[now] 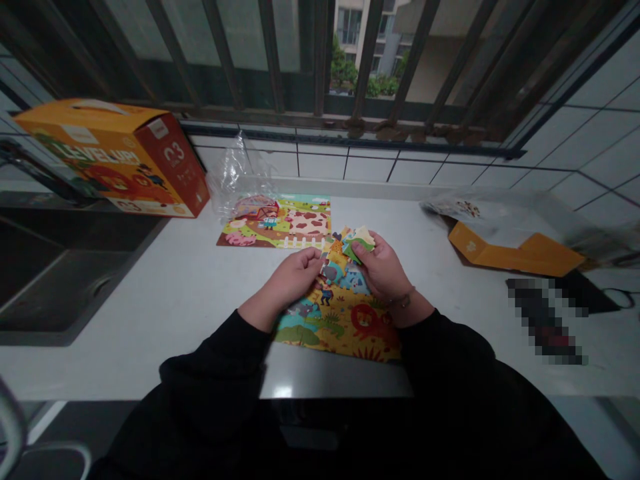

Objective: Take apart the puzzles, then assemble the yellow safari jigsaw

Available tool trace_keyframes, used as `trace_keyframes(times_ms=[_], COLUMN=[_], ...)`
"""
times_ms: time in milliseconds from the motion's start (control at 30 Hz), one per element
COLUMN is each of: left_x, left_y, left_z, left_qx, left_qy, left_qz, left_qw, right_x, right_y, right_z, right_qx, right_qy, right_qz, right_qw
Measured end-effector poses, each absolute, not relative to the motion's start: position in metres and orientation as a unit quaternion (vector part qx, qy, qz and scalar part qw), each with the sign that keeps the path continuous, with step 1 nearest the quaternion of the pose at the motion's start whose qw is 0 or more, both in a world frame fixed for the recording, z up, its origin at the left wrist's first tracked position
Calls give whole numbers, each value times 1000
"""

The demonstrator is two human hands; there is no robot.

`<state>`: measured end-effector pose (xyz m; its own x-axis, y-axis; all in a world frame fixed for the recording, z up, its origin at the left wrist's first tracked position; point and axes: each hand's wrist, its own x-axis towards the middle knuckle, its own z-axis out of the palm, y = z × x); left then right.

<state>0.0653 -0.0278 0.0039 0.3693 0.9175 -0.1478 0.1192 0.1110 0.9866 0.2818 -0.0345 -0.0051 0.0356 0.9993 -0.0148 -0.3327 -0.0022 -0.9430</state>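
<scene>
A colourful animal jigsaw [345,320] with a lion lies on the white counter [165,293] in front of me, its upper part broken up into loose pieces. My right hand [383,270] is closed round a few puzzle pieces [359,241] held just above the jigsaw's top edge. My left hand [295,277] rests curled on the jigsaw's left side, its fingertips pinched at a piece near the middle. A second, finished farm jigsaw [280,223] lies further back.
An orange puzzle box [117,157] stands at the back left beside a dark sink [60,280]. Clear plastic wrapping [233,173] sits behind the farm jigsaw. Flattened orange cardboard [515,252] and more plastic lie at the right. A barred window runs behind.
</scene>
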Motion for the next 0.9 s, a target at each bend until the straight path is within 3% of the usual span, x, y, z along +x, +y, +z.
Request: trace_keyframes(times_ms=[233,433,633,767,900], left_x=[65,67,61,56,57], left_y=[-31,-33,-26,-18,-12], left_z=[8,7,-1,-6,-8], left_qx=[625,649,651,609,610], left_qy=[433,404,467,488,444], left_qz=[313,286,310,387,444], left_qw=[569,577,512,491,484], right_x=[285,284,287,288,291], right_y=[-30,-30,-29,-32,-32], right_z=[-14,-12,-11,-13,-17], right_qx=[-440,-438,-431,-434,-465], right_qy=[-387,-364,-361,-443,-617], right_qz=[590,582,547,545,420], right_qw=[556,580,620,564,477])
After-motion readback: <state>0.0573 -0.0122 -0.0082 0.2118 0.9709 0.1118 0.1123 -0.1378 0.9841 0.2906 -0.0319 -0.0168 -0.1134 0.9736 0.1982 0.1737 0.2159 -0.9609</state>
